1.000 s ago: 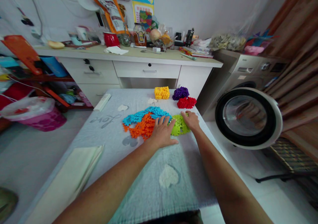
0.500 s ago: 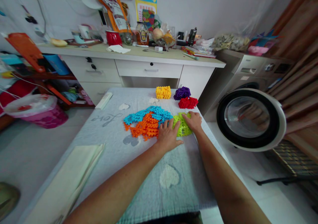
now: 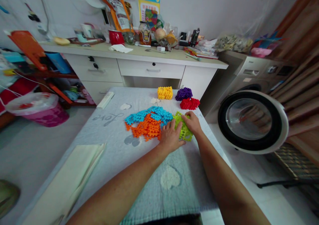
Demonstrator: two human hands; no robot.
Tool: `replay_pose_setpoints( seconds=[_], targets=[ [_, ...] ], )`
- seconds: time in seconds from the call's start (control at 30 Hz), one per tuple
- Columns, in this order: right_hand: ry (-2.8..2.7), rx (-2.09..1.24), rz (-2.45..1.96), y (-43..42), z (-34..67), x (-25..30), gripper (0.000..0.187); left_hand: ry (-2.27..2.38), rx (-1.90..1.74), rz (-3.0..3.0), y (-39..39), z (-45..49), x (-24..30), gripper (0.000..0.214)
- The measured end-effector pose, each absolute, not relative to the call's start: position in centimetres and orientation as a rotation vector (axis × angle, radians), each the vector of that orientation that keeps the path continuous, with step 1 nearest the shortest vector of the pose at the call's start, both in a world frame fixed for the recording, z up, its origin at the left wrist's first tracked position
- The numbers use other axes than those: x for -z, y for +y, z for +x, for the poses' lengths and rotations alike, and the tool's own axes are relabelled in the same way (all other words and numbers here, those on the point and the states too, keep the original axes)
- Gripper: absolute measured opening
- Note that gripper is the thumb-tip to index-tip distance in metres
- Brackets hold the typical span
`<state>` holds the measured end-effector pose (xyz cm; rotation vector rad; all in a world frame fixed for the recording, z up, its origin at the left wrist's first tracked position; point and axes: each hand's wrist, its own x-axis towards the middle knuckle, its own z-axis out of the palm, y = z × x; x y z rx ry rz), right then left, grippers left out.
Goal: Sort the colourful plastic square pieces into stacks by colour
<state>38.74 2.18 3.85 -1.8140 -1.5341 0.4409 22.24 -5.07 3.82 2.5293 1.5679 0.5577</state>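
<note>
A heap of lime-green plastic pieces (image 3: 184, 132) lies on a grey cloth-covered table (image 3: 139, 171), squeezed between both hands. My left hand (image 3: 170, 136) presses against its left side, fingers curved around it. My right hand (image 3: 191, 122) cups its far right side, fingers bent over the pieces. Just left of the green heap lie flat spreads of orange pieces (image 3: 146, 128) and blue pieces (image 3: 149, 114). Behind them stand a yellow block (image 3: 164, 92), a purple cluster (image 3: 183, 93) and a red cluster (image 3: 189, 103).
A folded cream cloth (image 3: 69, 181) lies at the table's near left, a white remote (image 3: 105, 100) at its far left edge. Behind stands a cluttered white desk (image 3: 149, 57). A washing machine with an open round door (image 3: 251, 120) is at the right. A pink bin (image 3: 37, 108) sits left.
Both hands have closed in on the green pieces, pushing them from a flat spread into a tighter, taller heap. My left hand slid right off the orange pieces.
</note>
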Motion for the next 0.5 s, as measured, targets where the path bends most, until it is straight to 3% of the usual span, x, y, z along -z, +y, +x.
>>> replay_pose_setpoints(
  seconds=[0.1, 0.23, 0.5],
  targets=[
    [-1.368, -0.678, -1.653, 1.6, 38.0, -3.9, 0.037, 1.573, -0.644, 2.469, -4.9, 22.2, -3.4, 0.103],
    [-1.168, -0.967, -1.405, 1.0, 36.6, -5.5, 0.037, 1.528, -0.808, 2.397, -4.2, 21.6, -2.9, 0.091],
    [-1.074, -1.171, -1.125, 3.2, 30.6, -8.5, 0.031, 1.522, -1.058, 2.279, -2.3, 16.5, -6.9, 0.081]
  ],
)
